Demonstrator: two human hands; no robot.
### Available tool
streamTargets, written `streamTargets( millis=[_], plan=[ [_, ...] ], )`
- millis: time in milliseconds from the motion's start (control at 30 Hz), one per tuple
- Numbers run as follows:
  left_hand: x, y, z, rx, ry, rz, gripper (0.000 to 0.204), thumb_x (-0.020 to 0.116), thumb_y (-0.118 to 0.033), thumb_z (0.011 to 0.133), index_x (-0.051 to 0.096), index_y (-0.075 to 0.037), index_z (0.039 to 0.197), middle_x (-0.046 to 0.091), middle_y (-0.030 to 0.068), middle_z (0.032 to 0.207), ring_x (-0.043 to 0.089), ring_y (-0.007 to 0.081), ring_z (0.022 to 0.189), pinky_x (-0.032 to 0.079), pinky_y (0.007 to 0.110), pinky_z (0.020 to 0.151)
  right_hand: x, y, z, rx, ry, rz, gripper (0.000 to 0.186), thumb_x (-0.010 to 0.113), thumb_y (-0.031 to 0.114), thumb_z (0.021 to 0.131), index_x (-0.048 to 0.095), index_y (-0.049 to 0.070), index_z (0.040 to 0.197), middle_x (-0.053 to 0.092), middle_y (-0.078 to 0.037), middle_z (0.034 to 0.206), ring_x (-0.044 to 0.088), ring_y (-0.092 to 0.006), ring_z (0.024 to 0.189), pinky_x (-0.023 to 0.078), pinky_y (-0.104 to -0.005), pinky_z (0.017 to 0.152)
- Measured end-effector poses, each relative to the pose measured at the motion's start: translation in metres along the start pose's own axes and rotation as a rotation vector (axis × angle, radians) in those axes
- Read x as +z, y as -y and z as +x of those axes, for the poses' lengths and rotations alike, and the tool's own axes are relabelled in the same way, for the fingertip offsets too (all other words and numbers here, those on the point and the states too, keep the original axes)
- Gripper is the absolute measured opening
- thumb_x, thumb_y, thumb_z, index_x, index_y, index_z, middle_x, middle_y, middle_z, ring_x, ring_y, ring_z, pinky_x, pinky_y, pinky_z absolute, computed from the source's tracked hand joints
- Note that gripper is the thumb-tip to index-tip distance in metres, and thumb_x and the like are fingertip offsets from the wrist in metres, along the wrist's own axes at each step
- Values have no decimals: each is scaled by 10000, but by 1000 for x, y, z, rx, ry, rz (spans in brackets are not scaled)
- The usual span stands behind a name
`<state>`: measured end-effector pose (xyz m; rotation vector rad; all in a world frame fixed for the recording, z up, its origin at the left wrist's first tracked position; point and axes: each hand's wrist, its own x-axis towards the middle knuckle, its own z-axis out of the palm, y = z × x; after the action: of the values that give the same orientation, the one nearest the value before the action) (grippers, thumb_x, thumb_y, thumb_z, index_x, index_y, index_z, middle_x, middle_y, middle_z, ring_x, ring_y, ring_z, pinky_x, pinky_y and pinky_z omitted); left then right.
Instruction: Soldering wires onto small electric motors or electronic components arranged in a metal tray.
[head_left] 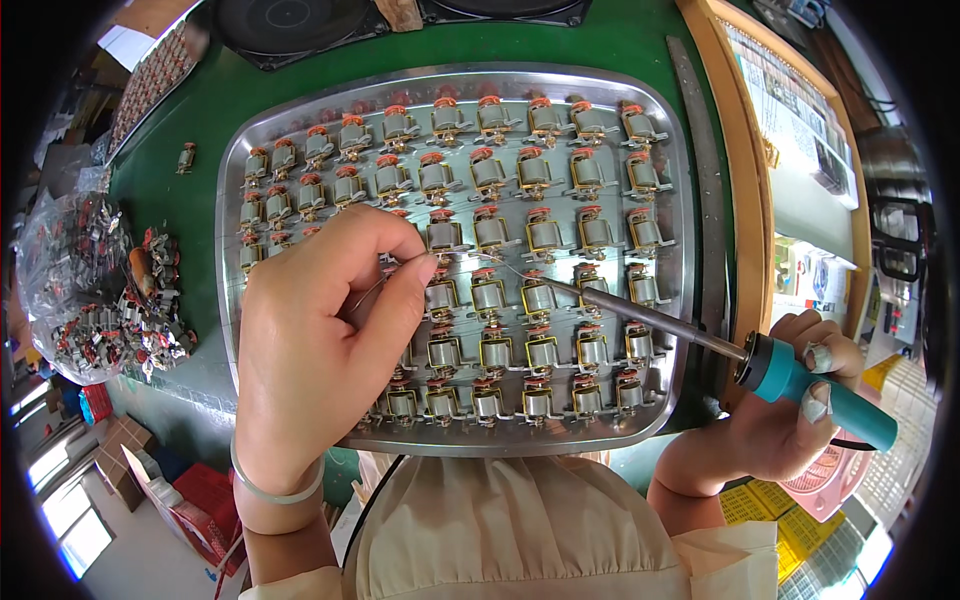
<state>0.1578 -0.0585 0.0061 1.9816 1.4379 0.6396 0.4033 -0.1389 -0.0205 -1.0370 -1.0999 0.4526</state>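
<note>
My left hand (pixel 335 315) is closed over the left half of a metal tray (pixel 226 200), thumb and forefinger pinching a thin strand of solder wire (pixel 482 256). The wire reaches right toward the tip of a soldering iron (pixel 650 318). Around its teal handle my right hand (pixel 800 400) is wrapped, at the tray's right side; some fingertips carry white coverings. The iron's tip points left over the rows of small solenoid-like coils (pixel 540 235), grey with brass-coloured frames and red-orange tops. Whether the tip touches a coil I cannot tell. My left hand hides several coils.
A clear plastic bag (pixel 80 270) and a heap of similar parts (pixel 140 310) lie left on the green table (pixel 205 240). One loose coil (pixel 186 158) lies near them. A steel ruler-like strip (pixel 708 200) and a wooden frame (pixel 750 190) border the right. Black round-faced units (pixel 290 25) stand behind.
</note>
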Motion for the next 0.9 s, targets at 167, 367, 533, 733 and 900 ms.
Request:
streamTargets(
  millis=[167, 367, 533, 733, 900],
  plan=[
    [-7, 2, -2, -9, -37, -1, 57, 574, -14, 698, 521, -29, 713, 332, -1, 449, 264, 59, 391, 209, 213, 379, 0, 2, 0, -10, -51, 35, 233, 497, 201, 690, 412, -7, 749, 367, -83, 588, 335, -152, 521, 268, -253, 479],
    [-18, 6, -7, -69, -77, 47, 55, 573, -8, 695, 525, -22, 717, 314, -11, 447, 248, 43, 413, 197, 208, 384, 8, 4, -5, 61, 81, 79, 201, 473, 182, 711, 421, 3, 783, 349, -60, 663, 305, -152, 608, 257, -276, 565],
    [-16, 14, -7, -45, -53, 2, 54, 568, -2, 696, 521, -19, 714, 327, -1, 447, 263, 55, 400, 211, 211, 381, 15, 2, -6, 50, 113, 56, 197, 467, 177, 715, 421, -1, 788, 360, -64, 676, 310, -152, 607, 260, -278, 564],
    [-17, 18, -8, -30, -55, -10, 55, 566, -4, 700, 514, -19, 712, 328, 5, 445, 273, 60, 391, 218, 215, 377, 16, 1, -6, 41, 160, 25, 201, 461, 173, 717, 417, -3, 803, 364, -63, 685, 308, -150, 612, 261, -279, 568],
    [-15, 18, -6, -41, -23, -15, 62, 568, -10, 703, 507, -23, 705, 326, 7, 442, 278, 61, 386, 219, 217, 374, 22, -1, -6, 2, 52, -48, 248, 504, 209, 682, 430, -15, 762, 386, -81, 616, 360, -150, 530, 287, -256, 476]
  ],
)
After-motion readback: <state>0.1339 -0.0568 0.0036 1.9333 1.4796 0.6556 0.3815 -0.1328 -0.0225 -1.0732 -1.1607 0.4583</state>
